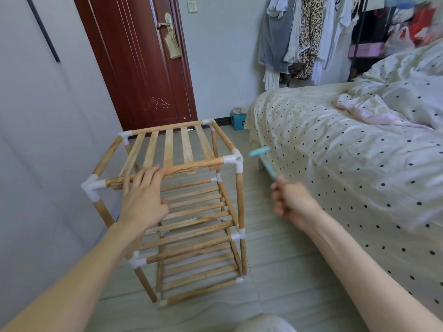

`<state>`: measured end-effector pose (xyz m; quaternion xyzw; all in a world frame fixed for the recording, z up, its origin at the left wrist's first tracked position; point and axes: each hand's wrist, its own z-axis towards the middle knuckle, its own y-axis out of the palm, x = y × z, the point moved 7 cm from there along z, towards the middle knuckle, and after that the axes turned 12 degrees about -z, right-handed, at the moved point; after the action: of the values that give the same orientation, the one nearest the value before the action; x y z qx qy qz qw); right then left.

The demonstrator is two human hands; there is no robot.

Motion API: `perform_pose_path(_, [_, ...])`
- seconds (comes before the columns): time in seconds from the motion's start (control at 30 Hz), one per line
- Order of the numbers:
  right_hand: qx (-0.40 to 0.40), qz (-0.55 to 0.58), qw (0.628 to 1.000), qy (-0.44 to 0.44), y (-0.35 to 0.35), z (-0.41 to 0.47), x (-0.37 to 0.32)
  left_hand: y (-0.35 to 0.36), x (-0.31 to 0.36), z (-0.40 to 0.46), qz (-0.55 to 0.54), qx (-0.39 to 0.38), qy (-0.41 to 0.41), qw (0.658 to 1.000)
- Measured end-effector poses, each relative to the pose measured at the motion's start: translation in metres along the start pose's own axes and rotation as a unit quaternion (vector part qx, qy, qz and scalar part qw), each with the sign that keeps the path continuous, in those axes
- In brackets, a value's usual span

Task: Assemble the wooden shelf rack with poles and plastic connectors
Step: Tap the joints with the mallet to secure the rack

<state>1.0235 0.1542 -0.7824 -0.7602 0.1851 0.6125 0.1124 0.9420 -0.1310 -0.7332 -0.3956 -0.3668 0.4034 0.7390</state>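
Note:
A wooden shelf rack point(182, 207) with several slatted tiers stands upright on the floor, its poles joined by white plastic connectors point(233, 160). My left hand point(143, 197) rests flat on the front pole of the top tier point(191, 167), fingers straight. To the right of the rack, my right hand point(291, 200) grips the handle of a small light-blue plastic hammer point(262, 160). The hammer is raised and blurred, its head close to the front right corner connector.
A bed with a dotted cover point(347, 164) fills the right side. A dark red door point(143, 63) stands behind the rack, a white wardrobe wall point(36, 140) to its left. Clothes hang at the back point(304, 37). A blue box point(237, 121) sits by the wall.

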Motion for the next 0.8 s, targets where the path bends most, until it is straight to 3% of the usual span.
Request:
perform_pose_path(0.07, [0.121,0.045,0.992,-0.012,-0.021,0.000,-0.009,0.000,0.000,-0.001,0.004,-0.001,0.004,1.000])
perform_pose_path(0.1, [0.120,0.026,0.992,-0.023,-0.017,-0.002,-0.010,0.000,0.001,-0.001,0.005,0.000,0.001,1.000])
perform_pose_path(0.17, [-0.023,-0.086,0.996,-0.024,0.016,-0.009,0.002,-0.001,0.002,0.000,0.005,0.000,-0.001,1.000])
perform_pose_path(0.2, [-0.040,-0.074,0.995,-0.046,0.022,-0.009,0.005,-0.001,0.001,0.000,0.003,-0.001,-0.002,1.000])
perform_pose_path(0.23, [-0.024,-0.059,0.997,-0.046,0.019,-0.004,0.001,-0.002,0.001,0.000,0.000,-0.002,-0.001,1.000])
perform_pose_path(0.3, [0.121,0.023,0.992,-0.030,-0.005,-0.001,-0.013,-0.002,0.000,-0.003,-0.003,-0.010,0.004,1.000])
perform_pose_path(0.33, [0.156,0.017,0.988,-0.009,-0.010,0.002,-0.008,-0.001,0.000,-0.004,-0.002,-0.012,0.007,1.000])
perform_pose_path(0.37, [0.129,-0.009,0.992,-0.009,-0.003,-0.001,-0.008,-0.001,0.000,-0.004,0.000,-0.015,0.009,1.000])
perform_pose_path(0.43, [-0.048,-0.135,0.989,-0.042,0.030,-0.011,0.000,-0.001,0.000,-0.002,0.001,-0.018,0.009,1.000])
perform_pose_path(0.47, [-0.073,-0.155,0.981,-0.087,0.036,-0.014,0.000,-0.001,-0.001,-0.001,-0.001,-0.018,0.007,1.000])
perform_pose_path(0.5, [-0.059,-0.162,0.979,-0.106,0.032,-0.009,-0.007,-0.002,-0.001,0.000,-0.003,-0.017,0.007,1.000])
perform_pose_path(0.6, [0.168,-0.042,0.985,-0.024,-0.008,0.004,-0.009,-0.001,-0.002,0.000,0.002,-0.017,0.008,1.000])
perform_pose_path(0.63, [0.173,-0.029,0.984,0.010,-0.008,0.003,-0.001,0.000,-0.002,-0.001,0.004,-0.016,0.008,1.000])
perform_pose_path(0.73, [0.000,-0.090,0.996,0.023,0.014,0.003,0.030,0.000,-0.003,-0.002,0.001,-0.012,0.008,1.000])
perform_pose_path(0.77, [0.004,-0.067,0.998,0.022,0.007,0.005,0.031,0.000,-0.003,-0.002,-0.001,-0.011,0.009,1.000])
perform_pose_path(0.8, [0.056,-0.015,0.998,0.023,-0.006,0.009,0.025,0.000,-0.003,-0.002,-0.003,-0.013,0.010,1.000])
